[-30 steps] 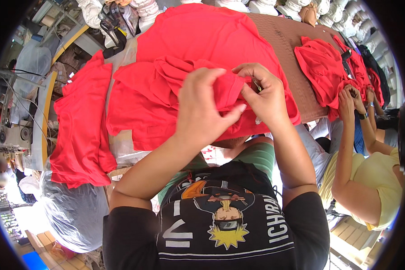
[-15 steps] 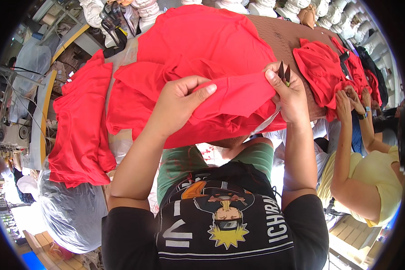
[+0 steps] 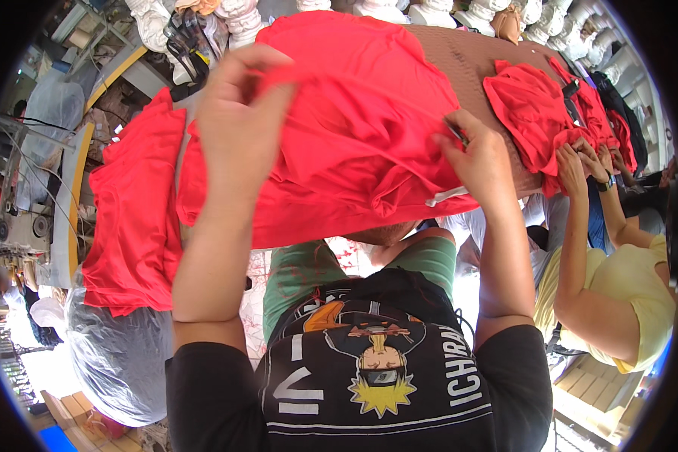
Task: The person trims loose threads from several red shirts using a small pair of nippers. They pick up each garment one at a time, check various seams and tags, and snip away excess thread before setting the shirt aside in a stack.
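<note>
A large piece of red cloth lies in loose folds over the table before me. My left hand, smeared by motion, is raised at the cloth's far left part, thumb and fingers closed on a bunch of it. At the cloth's right edge is my right hand, its fingers curled around small dark thread snips, mostly hidden in the grip. Whether its fingertips also pinch the cloth, I cannot tell. A narrow white strip sticks out of the cloth below that hand.
More red cloth hangs at the left above a plastic-wrapped bundle. To the right, a co-worker's hands handle another red garment on the brown tabletop. White balusters line the far side. A sewing machine stands far left.
My left hand has moved away and left, drawing the cloth with it. My right hand has turned; the snips' blades, which pointed up, are now mostly hidden. The raised cloth edge has dropped.
</note>
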Action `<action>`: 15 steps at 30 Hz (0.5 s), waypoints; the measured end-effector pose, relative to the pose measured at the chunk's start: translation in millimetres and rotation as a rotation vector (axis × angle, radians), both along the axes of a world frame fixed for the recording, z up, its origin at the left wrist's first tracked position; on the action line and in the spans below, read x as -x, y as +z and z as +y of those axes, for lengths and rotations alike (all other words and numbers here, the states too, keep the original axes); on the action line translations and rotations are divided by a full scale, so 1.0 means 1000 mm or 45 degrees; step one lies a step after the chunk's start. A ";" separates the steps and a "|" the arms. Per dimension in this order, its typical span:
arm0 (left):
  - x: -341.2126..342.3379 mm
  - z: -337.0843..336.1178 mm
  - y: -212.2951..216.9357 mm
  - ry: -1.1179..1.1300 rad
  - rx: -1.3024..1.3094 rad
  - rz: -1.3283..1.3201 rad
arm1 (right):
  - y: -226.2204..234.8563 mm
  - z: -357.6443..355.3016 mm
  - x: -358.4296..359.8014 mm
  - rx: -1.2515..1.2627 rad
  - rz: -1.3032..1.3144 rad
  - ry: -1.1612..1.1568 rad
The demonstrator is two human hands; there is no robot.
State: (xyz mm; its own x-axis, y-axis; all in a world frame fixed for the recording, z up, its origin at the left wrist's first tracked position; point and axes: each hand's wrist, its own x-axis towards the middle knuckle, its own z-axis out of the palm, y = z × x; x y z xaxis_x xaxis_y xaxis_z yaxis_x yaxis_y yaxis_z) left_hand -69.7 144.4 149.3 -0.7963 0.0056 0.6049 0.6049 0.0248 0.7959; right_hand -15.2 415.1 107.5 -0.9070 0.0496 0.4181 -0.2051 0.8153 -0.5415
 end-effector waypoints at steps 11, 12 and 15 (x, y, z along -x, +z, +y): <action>0.092 -0.081 0.169 0.198 0.955 0.126 | 0.169 0.055 -0.018 0.400 -0.128 0.327; 0.089 -0.102 0.193 0.308 1.318 0.002 | 0.173 0.053 0.019 0.106 -0.165 0.345; 0.078 -0.082 0.214 0.618 1.195 0.143 | 0.207 0.062 0.072 -0.610 0.237 0.029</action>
State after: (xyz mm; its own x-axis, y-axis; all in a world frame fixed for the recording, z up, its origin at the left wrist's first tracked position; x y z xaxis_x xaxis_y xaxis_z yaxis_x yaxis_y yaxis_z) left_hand -148.1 62.5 363.7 -0.7782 0.2050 0.5936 0.4343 0.8584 0.2730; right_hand -87.6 477.5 314.1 -0.8138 -0.2057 0.5435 -0.2828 0.9572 -0.0611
